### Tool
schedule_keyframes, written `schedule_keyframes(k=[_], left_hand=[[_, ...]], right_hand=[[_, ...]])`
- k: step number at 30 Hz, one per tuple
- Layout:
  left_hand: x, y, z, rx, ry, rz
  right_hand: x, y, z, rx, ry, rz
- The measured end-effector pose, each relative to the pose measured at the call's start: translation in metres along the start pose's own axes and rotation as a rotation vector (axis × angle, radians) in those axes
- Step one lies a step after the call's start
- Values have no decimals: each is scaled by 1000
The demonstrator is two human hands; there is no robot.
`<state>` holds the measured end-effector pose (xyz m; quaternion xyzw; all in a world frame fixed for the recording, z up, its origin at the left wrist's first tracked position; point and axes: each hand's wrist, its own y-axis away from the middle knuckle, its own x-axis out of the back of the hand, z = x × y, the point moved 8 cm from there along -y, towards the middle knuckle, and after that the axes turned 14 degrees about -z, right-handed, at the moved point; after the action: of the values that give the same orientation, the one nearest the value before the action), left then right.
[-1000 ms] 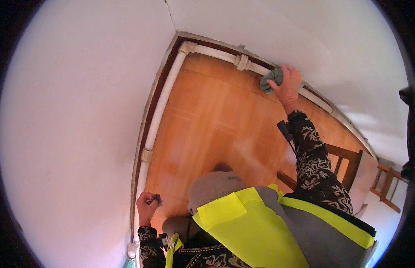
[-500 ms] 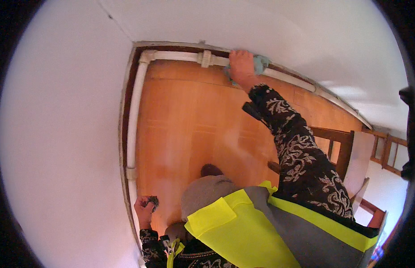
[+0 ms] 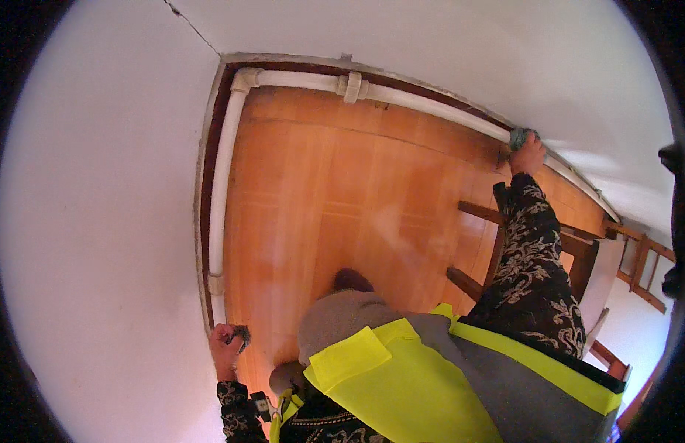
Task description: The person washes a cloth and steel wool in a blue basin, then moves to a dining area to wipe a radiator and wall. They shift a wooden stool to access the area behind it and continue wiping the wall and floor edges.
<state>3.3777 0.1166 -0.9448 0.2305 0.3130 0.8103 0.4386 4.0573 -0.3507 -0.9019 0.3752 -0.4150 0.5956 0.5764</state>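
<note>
My right hand (image 3: 529,156) is stretched far out to the right, closed on a grey-green cloth (image 3: 521,138) against the white pipe (image 3: 431,109) at the foot of the far wall. At the lower left, my left hand (image 3: 224,351) is closed around a dark grey steel wool scrubber (image 3: 242,336), beside the left run of the pipe. A pale elbow (image 3: 246,79) joins the two runs in the corner, and a thicker fitting (image 3: 350,87) sits on the far run. The cloth partly hides the pipe beneath it.
Shiny orange-brown wooden floor (image 3: 320,162) lies between the pipes and my knees. White walls (image 3: 106,221) rise behind the pipes, with a crack above the corner. Dark wooden furniture legs (image 3: 468,284) stand under my right arm, and more wooden frames (image 3: 641,258) are at the right.
My right hand has slid the cloth along the far pipe to the right, away from the fitting. The left hand with the scrubber has shifted slightly left.
</note>
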Motion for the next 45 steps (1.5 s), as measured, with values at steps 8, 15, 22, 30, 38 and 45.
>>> schedule_keyframes(k=[8, 15, 22, 30, 38, 45], left_hand=[[-9, 9, 2, -10, 82, -20], [-18, 12, 9, -61, 135, -14], [-8, 18, -3, -84, 148, 42], [-11, 19, -13, -44, 174, 20], [-8, 15, -19, -70, 246, 46], [-8, 15, -16, -40, 278, 36]], right_hand=[[20, 33, -104, 388, -102, 63], [101, 105, -332, 852, -259, 376], [85, 91, -293, 1080, -149, 189], [84, 85, -302, 953, -358, 116], [105, 79, -322, 878, -298, 93], [108, 114, -313, 905, -421, 305]])
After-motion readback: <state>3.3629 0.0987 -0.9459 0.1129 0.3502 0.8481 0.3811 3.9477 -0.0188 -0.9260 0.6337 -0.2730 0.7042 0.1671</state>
